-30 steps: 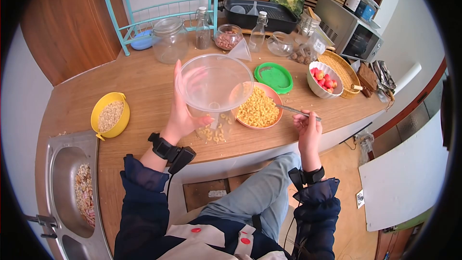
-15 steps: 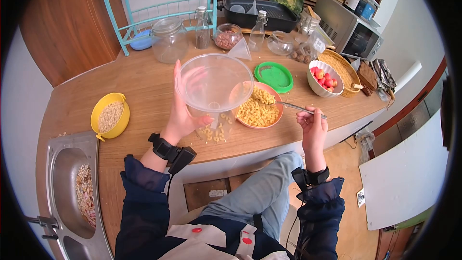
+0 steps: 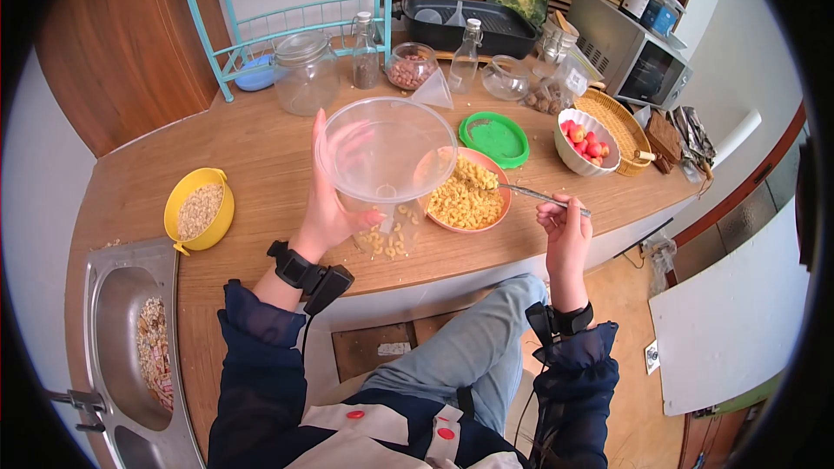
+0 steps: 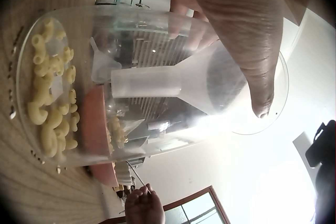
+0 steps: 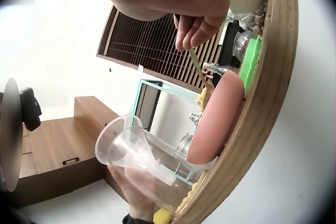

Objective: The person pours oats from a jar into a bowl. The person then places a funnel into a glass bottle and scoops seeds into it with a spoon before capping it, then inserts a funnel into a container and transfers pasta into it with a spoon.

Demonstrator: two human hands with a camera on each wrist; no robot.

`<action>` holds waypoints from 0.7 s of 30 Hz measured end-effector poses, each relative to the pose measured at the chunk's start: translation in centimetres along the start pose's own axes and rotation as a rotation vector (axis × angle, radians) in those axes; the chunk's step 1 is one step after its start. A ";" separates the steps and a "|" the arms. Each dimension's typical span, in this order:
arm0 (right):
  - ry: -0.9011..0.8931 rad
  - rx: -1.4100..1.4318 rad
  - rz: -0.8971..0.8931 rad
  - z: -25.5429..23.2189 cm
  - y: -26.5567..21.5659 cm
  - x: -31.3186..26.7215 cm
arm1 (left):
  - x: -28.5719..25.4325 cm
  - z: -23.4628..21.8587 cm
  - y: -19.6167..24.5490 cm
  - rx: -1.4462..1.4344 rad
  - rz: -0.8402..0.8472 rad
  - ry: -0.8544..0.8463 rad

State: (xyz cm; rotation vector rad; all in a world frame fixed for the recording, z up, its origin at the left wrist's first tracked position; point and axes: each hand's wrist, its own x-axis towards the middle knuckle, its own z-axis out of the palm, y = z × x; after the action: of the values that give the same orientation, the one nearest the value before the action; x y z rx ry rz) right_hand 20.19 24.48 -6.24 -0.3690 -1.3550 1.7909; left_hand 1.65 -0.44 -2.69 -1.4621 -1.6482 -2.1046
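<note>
My left hand [image 3: 320, 213] holds a wide clear funnel [image 3: 391, 143] at the mouth of a clear jar, fingers behind and thumb in front. The funnel's spout [image 4: 144, 82] hangs inside the jar, seen sideways in the left wrist view. A layer of macaroni [image 4: 52, 108] lies on the jar's bottom. Right of the jar stands a pink bowl [image 5: 220, 119] filled with yellow macaroni [image 3: 465, 207]. My right hand [image 3: 566, 230] pinches the handle of a metal spoon [image 3: 534, 194]. Its heaped bowl of macaroni [image 3: 475, 174] is over the pink bowl.
Behind the bowl lies a green lid [image 3: 493, 141], with a white bowl of red fruit [image 3: 587, 144] to its right. A yellow bowl of oats [image 3: 200, 210] sits at left near the sink [image 3: 130, 265]. Glass jars, bottles and a small funnel [image 3: 434, 91] line the back.
The spoon has come up out of the macaroni with a heap on it, my right hand shifting slightly right. My left hand, the funnel and the jar have stayed in place.
</note>
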 end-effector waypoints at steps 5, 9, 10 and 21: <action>0.011 -0.005 0.000 -0.1 0.0 0.0 | 0.0 0.0 0.1 -0.006 -0.011 0.004; 0.017 -0.002 0.002 -0.1 -0.2 -0.1 | 0.0 0.0 0.0 -0.009 -0.003 0.002; 0.019 -0.005 0.003 -0.1 -0.2 0.0 | 0.0 -0.1 0.0 -0.007 0.001 0.000; 0.034 0.045 0.008 -0.1 -1.3 1.0 | 0.0 -0.1 -0.1 -0.002 0.011 -0.001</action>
State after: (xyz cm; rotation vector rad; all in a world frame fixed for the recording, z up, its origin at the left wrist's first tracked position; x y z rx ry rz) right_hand 20.24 25.40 -4.84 -0.3792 -1.2899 1.8108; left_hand 1.54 -0.48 -2.74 -1.4693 -1.6347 -2.1009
